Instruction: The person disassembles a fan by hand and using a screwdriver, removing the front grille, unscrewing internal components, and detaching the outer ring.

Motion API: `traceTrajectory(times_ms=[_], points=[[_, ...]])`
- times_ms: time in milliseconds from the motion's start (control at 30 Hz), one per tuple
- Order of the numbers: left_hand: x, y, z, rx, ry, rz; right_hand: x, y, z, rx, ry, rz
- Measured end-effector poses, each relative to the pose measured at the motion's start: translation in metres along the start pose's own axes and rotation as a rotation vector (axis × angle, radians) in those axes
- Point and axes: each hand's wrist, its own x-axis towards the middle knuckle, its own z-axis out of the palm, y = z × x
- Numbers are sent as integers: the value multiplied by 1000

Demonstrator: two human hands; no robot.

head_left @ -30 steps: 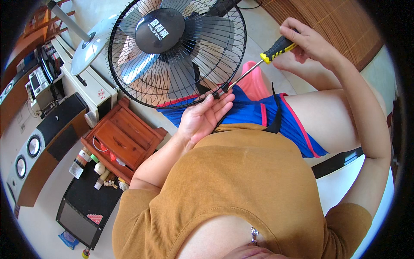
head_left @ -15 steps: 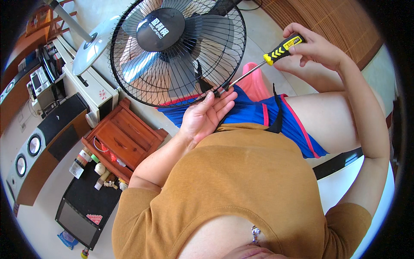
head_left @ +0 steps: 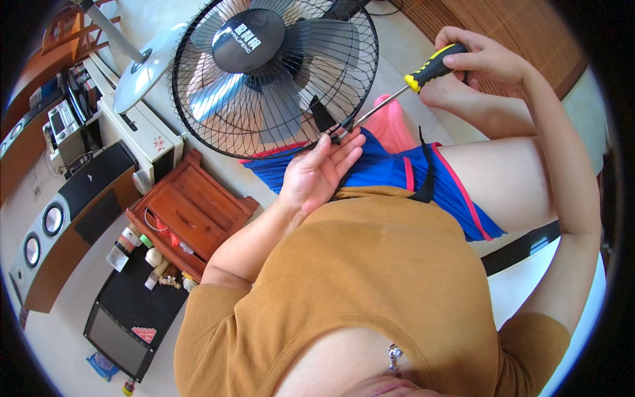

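The fingers of the right hand (head_left: 477, 61) are being kept clamped around the yellow-and-black handle of a screwdriver (head_left: 405, 90), whose shaft is being angled down toward the lower rim of the fan guard (head_left: 274, 76), where the tip is being pressed at a small black clip (head_left: 322, 114). The fingers of the left hand (head_left: 319, 173) are being held together and extended, palm up, directly beneath that same point of the guard; nothing is being gripped by them, and the fingertips are being rested just at the rim. The guard is being propped against the blue shorts (head_left: 423, 178), below its rim. A reddish wooden box (head_left: 192, 213) is being left lying on the floor to the lower left of the guard, with a white appliance (head_left: 142, 135) just beside the guard's left edge
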Motion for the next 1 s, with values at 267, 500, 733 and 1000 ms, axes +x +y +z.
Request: traceTrajectory(times_ms=[267, 500, 733, 1000], points=[[2, 0, 2, 11, 3, 28, 38, -22, 2, -32, 132, -89], [3, 0, 7, 31, -38, 45, 43, 23, -1, 72, 111, 101], [4, -2, 7, 68, -48, 67, 31, 23, 1, 52, 101, -77], [9, -6, 6, 136, -72, 136, 34, 24, -9, 47, -16, 210]])
